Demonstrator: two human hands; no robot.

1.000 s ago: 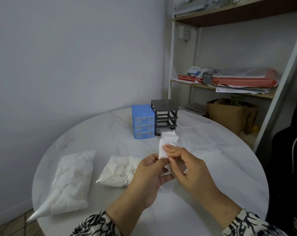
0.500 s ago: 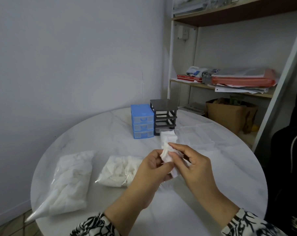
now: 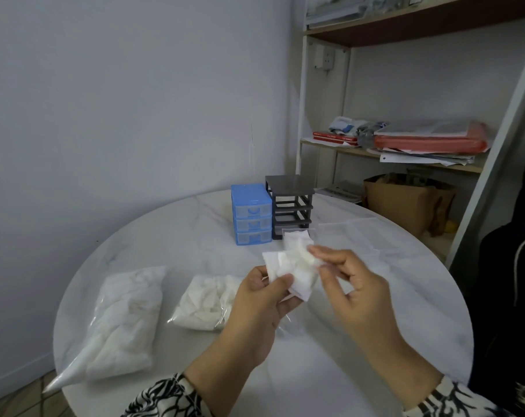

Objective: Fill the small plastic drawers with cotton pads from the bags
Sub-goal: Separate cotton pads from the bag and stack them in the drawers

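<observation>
left hand (image 3: 261, 299): raised over table middle, thumb and fingers clamped on lower edge of a white cotton pad stack (image 3: 288, 273)
right hand (image 3: 354, 293): just right of left hand, fingertips (image 3: 317, 254) pinching a crumpled pad at top of the stack, other fingers curled
cotton pad stack: in the air between both hands, in front of the blue drawer unit
blue drawer unit (image 3: 250, 213): far side of round white table (image 3: 165, 236), three drawers, all pushed in
grey frame (image 3: 290, 206): touching right side of blue drawer unit, slots open
clear drawer (image 3: 299, 236): just in front of grey frame, white pads inside, partly hidden by held stack
other clear drawers (image 3: 354, 236): right of blue drawer unit, contents can't tell
small bag (image 3: 207, 302): near-left of blue drawer unit, full of pads, partly behind left hand
big bag (image 3: 123, 317): left of small bag, at table edge
shelf (image 3: 390, 152): behind blue drawer unit to the right, papers and red folder on it
</observation>
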